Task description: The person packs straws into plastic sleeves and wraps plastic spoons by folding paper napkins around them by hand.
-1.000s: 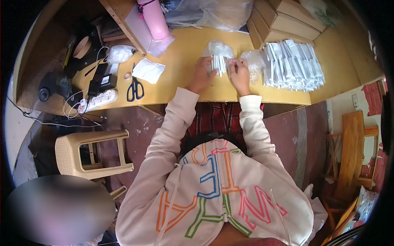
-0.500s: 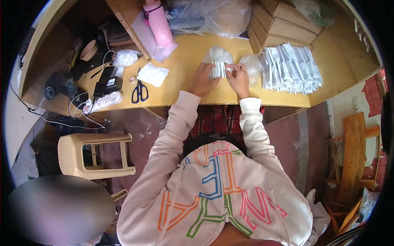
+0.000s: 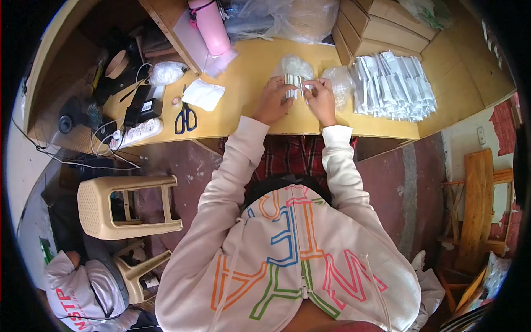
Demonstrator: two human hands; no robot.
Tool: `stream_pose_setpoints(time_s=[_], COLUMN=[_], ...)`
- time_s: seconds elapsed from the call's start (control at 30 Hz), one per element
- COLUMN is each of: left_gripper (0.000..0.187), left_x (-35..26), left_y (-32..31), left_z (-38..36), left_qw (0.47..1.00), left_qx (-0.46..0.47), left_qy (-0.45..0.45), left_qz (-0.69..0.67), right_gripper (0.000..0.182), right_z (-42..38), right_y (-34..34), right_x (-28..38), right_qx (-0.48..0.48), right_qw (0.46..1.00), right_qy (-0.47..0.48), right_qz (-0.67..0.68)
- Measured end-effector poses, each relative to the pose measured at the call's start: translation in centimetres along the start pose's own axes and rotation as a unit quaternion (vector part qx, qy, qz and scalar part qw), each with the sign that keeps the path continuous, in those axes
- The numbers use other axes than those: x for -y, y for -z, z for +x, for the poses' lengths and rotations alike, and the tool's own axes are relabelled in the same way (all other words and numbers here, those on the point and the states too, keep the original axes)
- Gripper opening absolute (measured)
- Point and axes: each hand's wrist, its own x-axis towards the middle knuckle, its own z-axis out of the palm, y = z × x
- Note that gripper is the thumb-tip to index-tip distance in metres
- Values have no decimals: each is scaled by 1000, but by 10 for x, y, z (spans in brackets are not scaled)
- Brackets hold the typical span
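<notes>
My left hand (image 3: 272,100) is closed around the left side of a row of thin white strips (image 3: 291,84), its thumb lying across their near side. The strips stand side by side on the desk; their exact kind is too small to make out. At the right end of the row, my right hand (image 3: 321,101) has its thumb and forefinger pinched on a thin strip. Just behind the strips sits a crumpled clear plastic bag (image 3: 297,65). Another clear bag (image 3: 339,84) lies beside my right hand.
A pile of white wrapped packets (image 3: 395,88) lies at the right, before cardboard boxes (image 3: 381,27). Scissors (image 3: 186,119), white paper (image 3: 204,94), a power strip (image 3: 137,134) and a pink bottle (image 3: 211,30) are on the left. Behind me are a stool (image 3: 127,207) and another person (image 3: 86,290).
My right thumb and forefinger have shifted slightly left against the row of strips. My left hand keeps its hold. The view has tilted a little, and the other person at lower left shows more clearly.
</notes>
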Motion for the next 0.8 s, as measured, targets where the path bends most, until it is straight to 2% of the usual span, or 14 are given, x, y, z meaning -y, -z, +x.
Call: stream_pose_setpoints(time_s=[0.33, 0.43, 0.67, 0.8], left_gripper=[36, 42, 61, 60], left_x=[9, 6, -4, 3], left_y=[-4, -2, 7, 2], left_z=[0, -2, 1, 2], left_qw=[1000, 1000, 1000, 999], left_qx=[-14, -17, -6, -25], left_qy=[0, -1, 28, 23], left_qz=[-13, -5, -6, -10], right_gripper=[16, 20, 25, 24], right_z=[0, 1, 3, 1], right_y=[-2, -6, -2, 2], right_x=[-4, -12, -18, -13], right_qx=[3, -29, 0, 27], right_qw=[1000, 997, 998, 998], right_qy=[-7, 65, 26, -6], right_qz=[-21, -23, 63, 62])
